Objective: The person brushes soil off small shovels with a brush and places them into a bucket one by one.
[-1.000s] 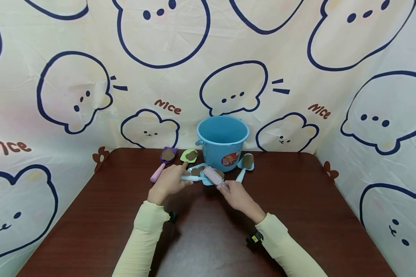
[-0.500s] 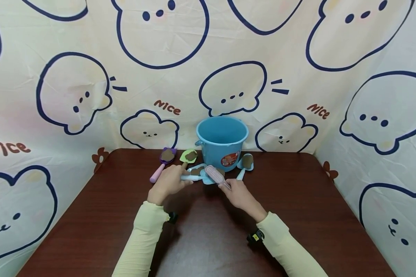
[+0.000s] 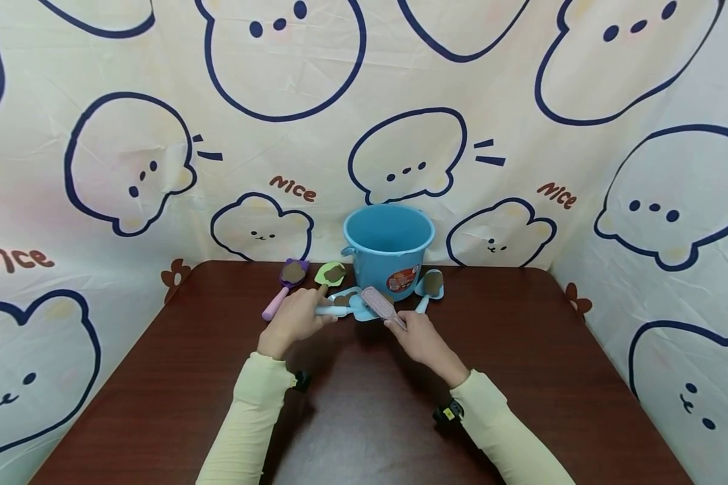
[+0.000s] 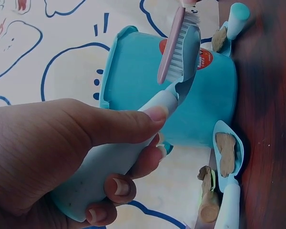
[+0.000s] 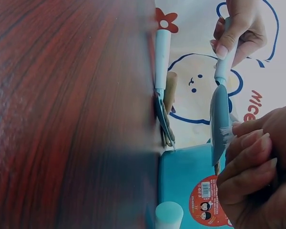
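My left hand (image 3: 294,316) grips the light blue handle of a toy shovel (image 4: 121,160), thumb laid along it. The shovel is raised off the table in front of the blue bucket (image 3: 376,266). My right hand (image 3: 421,338) holds a pink brush (image 3: 379,303) with white bristles. In the left wrist view the bristles lie against the shovel's scoop, with the pink back of the brush (image 4: 173,47) facing away from it. The right wrist view shows the scoop (image 5: 219,121) from behind; most of the brush there is hidden by my right hand's fingers.
Behind the raised shovel another blue shovel (image 4: 227,155) bears brown matter. A green shovel (image 3: 330,273) and a purple one with a pink handle (image 3: 292,272) lie at the left, also with brown matter. A further blue shovel (image 3: 432,283) lies right of the bucket. Patterned cloth hangs behind.
The brush has shifted slightly right and away from me across the scoop, in small steps. My left hand and its shovel stay nearly where they were.
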The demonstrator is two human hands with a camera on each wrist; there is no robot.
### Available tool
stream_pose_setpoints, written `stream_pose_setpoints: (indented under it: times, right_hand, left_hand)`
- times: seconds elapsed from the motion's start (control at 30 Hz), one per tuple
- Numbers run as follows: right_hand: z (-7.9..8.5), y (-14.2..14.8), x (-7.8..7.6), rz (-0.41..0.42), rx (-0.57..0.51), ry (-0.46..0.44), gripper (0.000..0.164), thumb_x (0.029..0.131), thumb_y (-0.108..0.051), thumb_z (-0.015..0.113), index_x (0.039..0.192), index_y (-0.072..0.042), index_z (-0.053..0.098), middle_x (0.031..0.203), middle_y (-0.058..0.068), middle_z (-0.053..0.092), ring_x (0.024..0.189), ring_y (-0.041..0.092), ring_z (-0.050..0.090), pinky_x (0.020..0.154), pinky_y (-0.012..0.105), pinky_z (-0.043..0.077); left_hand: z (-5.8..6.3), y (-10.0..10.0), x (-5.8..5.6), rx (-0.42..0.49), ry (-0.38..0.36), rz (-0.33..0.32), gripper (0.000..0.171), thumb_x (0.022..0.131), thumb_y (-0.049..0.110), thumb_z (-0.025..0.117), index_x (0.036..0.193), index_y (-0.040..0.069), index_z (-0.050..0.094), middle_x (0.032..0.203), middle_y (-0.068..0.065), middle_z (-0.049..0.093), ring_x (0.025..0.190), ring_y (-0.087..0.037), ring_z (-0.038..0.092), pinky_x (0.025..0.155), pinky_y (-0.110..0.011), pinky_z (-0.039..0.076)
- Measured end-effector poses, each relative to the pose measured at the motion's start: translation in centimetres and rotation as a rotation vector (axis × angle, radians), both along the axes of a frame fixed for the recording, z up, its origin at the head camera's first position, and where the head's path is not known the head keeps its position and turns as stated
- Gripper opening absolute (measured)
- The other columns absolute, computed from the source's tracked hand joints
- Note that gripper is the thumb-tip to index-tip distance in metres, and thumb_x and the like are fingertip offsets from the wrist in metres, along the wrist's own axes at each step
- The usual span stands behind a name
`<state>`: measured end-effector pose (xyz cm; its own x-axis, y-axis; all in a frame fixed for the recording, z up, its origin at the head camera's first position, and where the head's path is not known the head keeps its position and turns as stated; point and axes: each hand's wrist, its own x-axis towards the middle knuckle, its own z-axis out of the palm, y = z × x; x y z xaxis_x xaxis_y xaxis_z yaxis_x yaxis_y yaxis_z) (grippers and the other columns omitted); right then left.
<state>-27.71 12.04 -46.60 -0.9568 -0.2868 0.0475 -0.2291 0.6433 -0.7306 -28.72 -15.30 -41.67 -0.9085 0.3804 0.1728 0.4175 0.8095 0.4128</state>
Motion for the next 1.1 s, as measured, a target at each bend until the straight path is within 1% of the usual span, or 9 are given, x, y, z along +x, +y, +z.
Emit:
stream_pose_setpoints:
  times: [0.17, 0.43, 0.53, 0.67, 0.77, 0.9, 1.0, 1.1]
  right_hand:
    - [0.3, 0.2, 0.0, -0.001, -0.023, 0.006, 0.027, 0.105, -0.026, 0.058, 0.108, -0.001, 0.067, 0.067, 0.004, 0.052, 0.053, 0.014, 0.045, 0.051, 0.028, 0.039]
    - [0.2, 0.5, -0.2, -0.010, -0.029, 0.034, 0.027, 0.105, -0.026, 0.058, 0.108, 0.000, 0.067, 0.065, 0.004, 0.050, 0.051, 0.014, 0.043, 0.049, 0.027, 0.037]
    - [0.1, 0.8, -0.3, -0.033, -0.018, 0.044, 0.027, 0.105, -0.026, 0.057, 0.101, -0.001, 0.066, 0.064, 0.004, 0.049, 0.051, 0.014, 0.043, 0.049, 0.027, 0.037]
    - [0.1, 1.3, -0.7, -0.089, -0.008, 0.066, 0.027, 0.105, -0.024, 0.058, 0.090, -0.002, 0.062, 0.062, 0.004, 0.046, 0.051, 0.015, 0.043, 0.049, 0.028, 0.037]
    - [0.3, 1.6, -0.9, -0.099, -0.013, 0.081, 0.029, 0.105, -0.024, 0.058, 0.084, -0.004, 0.060, 0.061, 0.004, 0.044, 0.051, 0.016, 0.042, 0.049, 0.028, 0.036]
    - [0.5, 2.0, -1.0, -0.086, -0.017, 0.087, 0.035, 0.106, -0.025, 0.057, 0.077, -0.005, 0.055, 0.060, 0.003, 0.042, 0.051, 0.016, 0.040, 0.049, 0.028, 0.035]
    - [0.7, 2.1, -0.9, -0.083, -0.031, 0.083, 0.034, 0.106, -0.025, 0.056, 0.081, -0.002, 0.057, 0.060, 0.003, 0.045, 0.051, 0.016, 0.042, 0.050, 0.029, 0.036]
    - [0.8, 2.2, -0.8, -0.085, -0.043, 0.074, 0.032, 0.106, -0.025, 0.056, 0.090, 0.002, 0.062, 0.060, 0.004, 0.046, 0.051, 0.016, 0.043, 0.049, 0.029, 0.037]
  left_hand:
    - [0.1, 0.0, 0.0, 0.004, 0.003, 0.001, 0.023, 0.087, 0.022, 0.082, 0.103, 0.004, 0.079, 0.093, -0.006, 0.077, 0.074, -0.016, 0.062, 0.067, -0.032, 0.050]
    - [0.1, 0.0, 0.0, -0.007, 0.019, 0.003, 0.028, 0.087, 0.022, 0.082, 0.107, 0.002, 0.077, 0.099, -0.009, 0.077, 0.079, -0.018, 0.065, 0.070, -0.034, 0.053]
    - [0.1, -0.2, 0.0, 0.001, 0.005, 0.002, 0.023, 0.087, 0.021, 0.082, 0.102, 0.003, 0.079, 0.089, -0.006, 0.076, 0.072, -0.017, 0.061, 0.066, -0.032, 0.050]
    - [0.2, -0.5, 0.0, 0.018, -0.025, 0.009, 0.015, 0.087, 0.018, 0.082, 0.093, 0.004, 0.080, 0.074, -0.001, 0.071, 0.065, -0.016, 0.054, 0.061, -0.029, 0.046]
    - [0.3, -0.5, 0.0, 0.023, -0.039, 0.012, 0.016, 0.086, 0.018, 0.082, 0.093, 0.004, 0.079, 0.073, 0.000, 0.069, 0.065, -0.016, 0.053, 0.061, -0.029, 0.046]
    - [0.3, -0.5, 0.0, 0.022, -0.046, 0.014, 0.019, 0.087, 0.020, 0.082, 0.096, 0.004, 0.079, 0.077, -0.001, 0.071, 0.067, -0.016, 0.055, 0.062, -0.030, 0.047]
    - [0.2, -0.5, 0.1, 0.020, -0.048, 0.018, 0.019, 0.087, 0.020, 0.082, 0.096, 0.004, 0.079, 0.078, -0.001, 0.072, 0.067, -0.016, 0.055, 0.063, -0.030, 0.047]
    - [0.2, -0.5, 0.0, 0.018, -0.040, 0.013, 0.018, 0.087, 0.020, 0.082, 0.095, 0.004, 0.080, 0.080, -0.002, 0.073, 0.068, -0.016, 0.056, 0.063, -0.031, 0.048]
